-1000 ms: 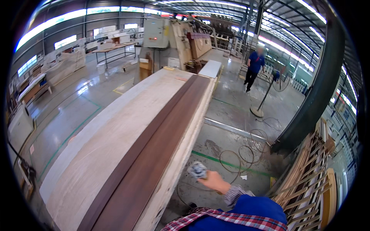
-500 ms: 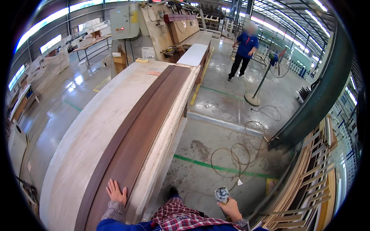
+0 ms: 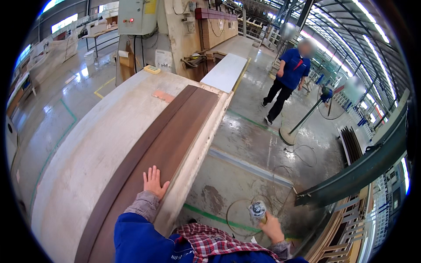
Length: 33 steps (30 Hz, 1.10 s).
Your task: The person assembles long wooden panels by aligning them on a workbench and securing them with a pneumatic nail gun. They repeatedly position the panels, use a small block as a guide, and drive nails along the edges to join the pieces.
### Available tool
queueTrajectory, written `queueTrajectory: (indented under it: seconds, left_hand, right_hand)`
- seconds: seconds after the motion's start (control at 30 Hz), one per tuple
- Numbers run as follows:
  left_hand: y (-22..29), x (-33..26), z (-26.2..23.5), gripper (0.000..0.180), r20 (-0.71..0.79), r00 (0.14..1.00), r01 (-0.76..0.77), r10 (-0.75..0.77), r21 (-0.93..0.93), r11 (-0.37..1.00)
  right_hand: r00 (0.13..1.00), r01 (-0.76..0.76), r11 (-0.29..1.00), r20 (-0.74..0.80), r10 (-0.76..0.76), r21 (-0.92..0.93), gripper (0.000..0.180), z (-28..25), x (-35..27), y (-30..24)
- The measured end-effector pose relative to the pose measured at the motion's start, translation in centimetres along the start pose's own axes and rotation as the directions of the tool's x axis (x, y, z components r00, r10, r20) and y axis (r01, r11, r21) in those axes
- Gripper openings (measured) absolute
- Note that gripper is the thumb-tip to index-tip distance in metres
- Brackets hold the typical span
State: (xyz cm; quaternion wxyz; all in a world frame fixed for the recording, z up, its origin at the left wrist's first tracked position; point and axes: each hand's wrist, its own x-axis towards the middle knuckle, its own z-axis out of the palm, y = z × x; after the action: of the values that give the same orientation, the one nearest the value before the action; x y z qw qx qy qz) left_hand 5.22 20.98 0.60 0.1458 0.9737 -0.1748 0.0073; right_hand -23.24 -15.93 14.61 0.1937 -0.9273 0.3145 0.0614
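Observation:
My left hand (image 3: 154, 182) lies flat, fingers spread, on a long dark brown wooden panel (image 3: 171, 136). The panel rests on a wide pale workbench (image 3: 101, 144) that runs away from me. My right hand (image 3: 271, 225) hangs low beside the bench over the concrete floor and grips a small grey hand tool (image 3: 257, 211). A thin hose or cable coils (image 3: 245, 210) on the floor right by that tool.
A person in a blue shirt (image 3: 287, 79) walks on the floor at the far right. A standing fan (image 3: 324, 98) is near that person. Large machinery (image 3: 144, 26) stands past the bench's far end. A green beam (image 3: 364, 166) and stacked frames (image 3: 351, 144) line the right side.
My left hand has come onto the dark panel and slid forward. My right hand with the tool dropped from beside the bench down toward the floor.

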Motion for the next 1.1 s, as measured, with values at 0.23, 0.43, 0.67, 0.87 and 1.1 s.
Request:
queueTrajectory:
  seconds: [0.23, 0.43, 0.67, 0.87, 1.1]
  left_hand:
    - [2.3, 8.8, 1.2, 0.074, 0.01, 1.0, 0.027, -0.027, 0.03, 0.999]
    - [3.6, 12.9, 1.1, 0.072, 0.002, 0.977, 0.211, -0.211, -0.029, 0.977]
    - [2.7, 14.4, 0.9, 0.068, 0.052, 0.945, 0.323, -0.323, 0.0, 0.946]
    - [1.8, 13.3, 2.3, 0.061, -0.008, 0.944, 0.329, -0.331, -0.091, 0.94]
    - [1.7, 12.3, 5.7, 0.062, -0.099, 0.949, 0.291, -0.301, -0.101, 0.951]
  right_hand:
    - [0.935, 0.355, 0.921, 0.077, -0.347, -0.161, 0.05, -7.2, 22.3, -6.8]
    - [0.653, 0.712, 0.526, 0.161, -0.74, -0.465, 0.055, -9.2, 44.5, -22.4]
    - [0.085, 0.952, 0.024, 0.19, -0.978, -0.305, 0.051, 0.4, 62.3, -47.8]
    - [-0.439, 0.892, -0.431, -0.034, -0.898, -0.136, 0.046, 15.2, 70.8, -61.5]
    - [-0.112, 0.932, -0.145, 0.116, -0.987, -0.334, 0.056, 23.1, 75.3, -60.0]
